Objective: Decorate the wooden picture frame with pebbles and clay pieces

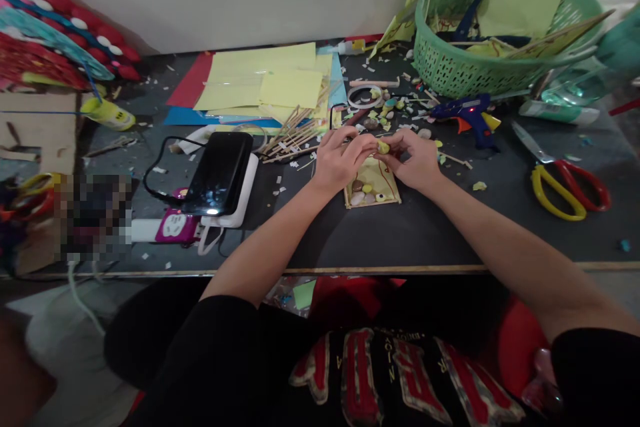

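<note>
Half done, perhaps: with pebbles (357, 199) set along near edge of panel (389, 179), middle without any, far end hidden. Pinching yellow piece (383, 147) in closed fingertips of left hand (344, 159) and right hand (413, 156), above panel, not yet placed.

Desk (430, 233) dark grey, littered with paper scraps (479, 186). Directly on it: green basket (470, 72) at far right, blue glue gun (473, 112), red-and-yellow-handled scissors (560, 180), stacked paper sheets (250, 77), thin sticks (293, 139), small yellow panel (373, 175) bearing pebbles (357, 198)
</note>
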The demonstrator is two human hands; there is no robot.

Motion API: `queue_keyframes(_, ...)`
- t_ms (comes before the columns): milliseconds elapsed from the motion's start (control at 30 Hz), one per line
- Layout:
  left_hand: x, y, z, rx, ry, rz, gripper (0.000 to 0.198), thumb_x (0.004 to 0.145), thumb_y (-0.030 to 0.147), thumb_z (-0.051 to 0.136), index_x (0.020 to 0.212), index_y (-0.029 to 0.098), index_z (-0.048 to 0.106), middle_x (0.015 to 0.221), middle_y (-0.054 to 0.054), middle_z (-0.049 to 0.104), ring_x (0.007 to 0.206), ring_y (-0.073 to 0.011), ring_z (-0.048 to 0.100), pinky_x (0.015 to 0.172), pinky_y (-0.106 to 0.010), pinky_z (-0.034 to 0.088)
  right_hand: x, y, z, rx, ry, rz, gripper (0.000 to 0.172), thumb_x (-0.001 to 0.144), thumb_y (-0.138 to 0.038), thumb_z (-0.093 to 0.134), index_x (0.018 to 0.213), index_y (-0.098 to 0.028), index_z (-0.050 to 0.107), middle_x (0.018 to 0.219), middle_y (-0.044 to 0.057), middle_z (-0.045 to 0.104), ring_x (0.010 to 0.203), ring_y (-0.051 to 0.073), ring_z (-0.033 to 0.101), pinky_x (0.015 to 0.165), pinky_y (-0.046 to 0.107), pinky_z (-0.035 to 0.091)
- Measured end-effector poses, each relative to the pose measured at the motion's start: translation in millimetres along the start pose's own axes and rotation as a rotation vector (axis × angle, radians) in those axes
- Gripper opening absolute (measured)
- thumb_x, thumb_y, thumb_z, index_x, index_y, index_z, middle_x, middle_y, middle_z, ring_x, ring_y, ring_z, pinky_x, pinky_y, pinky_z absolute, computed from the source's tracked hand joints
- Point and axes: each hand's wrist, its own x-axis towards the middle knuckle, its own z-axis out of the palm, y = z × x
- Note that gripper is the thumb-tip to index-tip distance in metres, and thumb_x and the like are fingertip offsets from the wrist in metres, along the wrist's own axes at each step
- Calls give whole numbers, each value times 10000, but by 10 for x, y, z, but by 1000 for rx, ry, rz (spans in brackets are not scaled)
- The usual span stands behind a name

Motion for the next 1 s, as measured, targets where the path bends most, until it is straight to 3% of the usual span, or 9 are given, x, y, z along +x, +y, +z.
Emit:
queue_keyframes(167,15,22,-27,64,3,41,208,971,371,514,1056,239,649,929,-59,695,997,-188,646,868,-336,470,-10,31,7,18,-20,3,287,799,-461,719,950,-241,613,742,-4,703,561,138,615,549,303,532)
queue_keyframes(600,36,-38,21,-80,-145,48,253,979,324,475,1195,204,526,1109,-92,687,1118,-222,633,947,-354,467,-10,44,-8,-92,-63,-23,245,757,-386,750,850,-239,578,678,-28,663,545,141,607,526,293,501)
queue_keyframes(833,31,-50,21,-91,-163,53,238,976,296,480,1194,203,506,1072,-87,692,1100,-226,647,931,-357,482,1,-5,-27,-113,-59,-30,232,750,-345,757,880,-234,600,683,-17,664,560,153,614,537,299,488)
queue_keyframes(1000,17,-33,27,-111,-109,38,209,987,364,461,1108,210,532,1038,-79,694,1098,-216,651,940,-370,494,-2,6,-24,-68,-41,-55,232,773,-367,743,889,-228,600,675,-18,658,530,132,592,497,270,465)
